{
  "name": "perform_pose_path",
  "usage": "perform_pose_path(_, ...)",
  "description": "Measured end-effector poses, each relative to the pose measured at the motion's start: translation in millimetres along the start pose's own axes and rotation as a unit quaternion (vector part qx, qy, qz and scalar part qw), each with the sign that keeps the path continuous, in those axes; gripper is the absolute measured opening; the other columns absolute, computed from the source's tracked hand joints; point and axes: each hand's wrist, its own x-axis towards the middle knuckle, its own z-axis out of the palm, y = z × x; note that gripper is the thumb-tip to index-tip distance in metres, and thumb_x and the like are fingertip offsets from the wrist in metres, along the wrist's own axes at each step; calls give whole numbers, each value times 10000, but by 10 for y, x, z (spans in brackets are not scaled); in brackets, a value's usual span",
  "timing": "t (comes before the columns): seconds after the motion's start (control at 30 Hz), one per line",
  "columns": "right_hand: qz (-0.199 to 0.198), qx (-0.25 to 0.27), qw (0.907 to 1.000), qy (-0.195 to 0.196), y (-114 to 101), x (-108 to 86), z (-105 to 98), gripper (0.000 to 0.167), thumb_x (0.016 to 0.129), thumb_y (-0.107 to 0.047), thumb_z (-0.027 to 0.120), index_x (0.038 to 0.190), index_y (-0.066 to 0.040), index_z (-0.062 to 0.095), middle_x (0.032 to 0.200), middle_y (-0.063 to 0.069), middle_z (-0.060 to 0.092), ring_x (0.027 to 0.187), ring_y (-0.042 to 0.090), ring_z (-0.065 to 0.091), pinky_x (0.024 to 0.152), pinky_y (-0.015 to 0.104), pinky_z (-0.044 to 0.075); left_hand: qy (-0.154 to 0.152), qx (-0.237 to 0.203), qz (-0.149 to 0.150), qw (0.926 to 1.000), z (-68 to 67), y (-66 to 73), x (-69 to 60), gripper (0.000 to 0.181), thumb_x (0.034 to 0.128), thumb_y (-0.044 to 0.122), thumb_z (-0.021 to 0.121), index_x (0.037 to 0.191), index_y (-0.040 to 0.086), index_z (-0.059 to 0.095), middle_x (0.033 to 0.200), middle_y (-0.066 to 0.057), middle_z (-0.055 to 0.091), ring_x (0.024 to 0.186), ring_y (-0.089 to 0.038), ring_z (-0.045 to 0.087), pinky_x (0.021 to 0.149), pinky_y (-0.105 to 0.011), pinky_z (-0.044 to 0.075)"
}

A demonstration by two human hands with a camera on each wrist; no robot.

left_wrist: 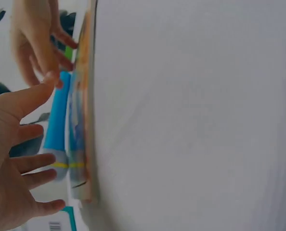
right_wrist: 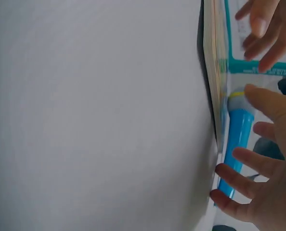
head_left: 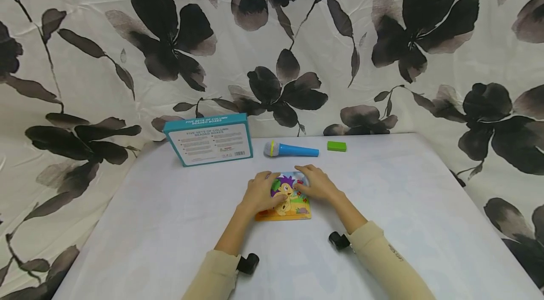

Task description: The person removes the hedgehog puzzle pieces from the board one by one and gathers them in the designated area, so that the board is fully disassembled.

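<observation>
A flat, square picture board point(head_left: 298, 204) with a purple-haired cartoon figure lies on the white table. My left hand point(head_left: 260, 194) is over its left side, thumb stretched across the picture. Over its upper right corner is my right hand point(head_left: 318, 184), fingers spread. Seen edge-on in the right wrist view, the board point(right_wrist: 213, 72) has a pale, thick edge. Both wrist views show the left hand point(left_wrist: 13, 159) and right hand point(right_wrist: 273, 163) with extended fingers, neither gripping anything. Whether the fingertips touch the board I cannot tell.
Behind the board lies a blue toy microphone point(head_left: 297, 150) with a yellow ring. A green block point(head_left: 336, 146) is to its right. A teal and white box point(head_left: 210, 143) stands at the back left. Floral cloth point(head_left: 272, 45) hangs behind the table point(head_left: 382, 186).
</observation>
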Motion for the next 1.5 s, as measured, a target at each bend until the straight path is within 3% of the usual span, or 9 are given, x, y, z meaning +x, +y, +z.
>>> perform_pose_path(0.23, 94, -194, 9997, -72, -33, 95, 47, 498, 877, -316, 657, 1295, -65, 558, 1328, 186, 503, 1195, 396, 454, 960, 575, 381, -477, -33, -127, 9988, 148, 55, 84, 743, 779, 539, 680, 1360, 113, 502, 1441, -192, 379, 1354, -379, 299, 1033, -667, 218)
perform_pose_path(0.4, 72, -354, 9993, -128, -34, 98, 56, 468, 871, -322, 663, 1250, -55, 595, 1295, 176, 528, 1152, 388, 469, 919, 550, 407, -618, -49, -220, 9978, 209, 54, 99, 729, 791, 556, 653, 1369, 137, 499, 1477, -182, 332, 1380, -394, 236, 1039, -688, 158)
perform_pose_path(0.63, 32, -512, 9987, -61, -36, 110, 85, 448, 869, -315, 665, 1226, -51, 613, 1280, 164, 533, 1137, 381, 471, 899, 543, 417, -516, -103, -186, 9984, 231, 44, 57, 718, 802, 563, 632, 1366, 138, 504, 1480, -182, 327, 1375, -404, 234, 1034, -697, 146)
perform_pose_path(0.97, 190, -277, 9994, 55, -5, 144, 113, 326, 868, -271, 673, 1125, -72, 644, 1269, 161, 531, 1124, 374, 471, 903, 545, 406, -465, -126, -184, 9987, 249, 28, 39, 726, 797, 574, 630, 1374, 153, 496, 1488, -166, 319, 1383, -392, 224, 1044, -687, 132)
perform_pose_path(1.5, 158, 49, 9993, -349, 59, 246, 35, 239, 858, -214, 691, 1046, -71, 650, 1254, 195, 521, 1125, 390, 470, 931, 564, 408, -336, 48, -169, 9993, 282, -19, 61, 760, 768, 619, 629, 1364, 163, 505, 1467, -132, 363, 1357, -365, 290, 1048, -648, 177)
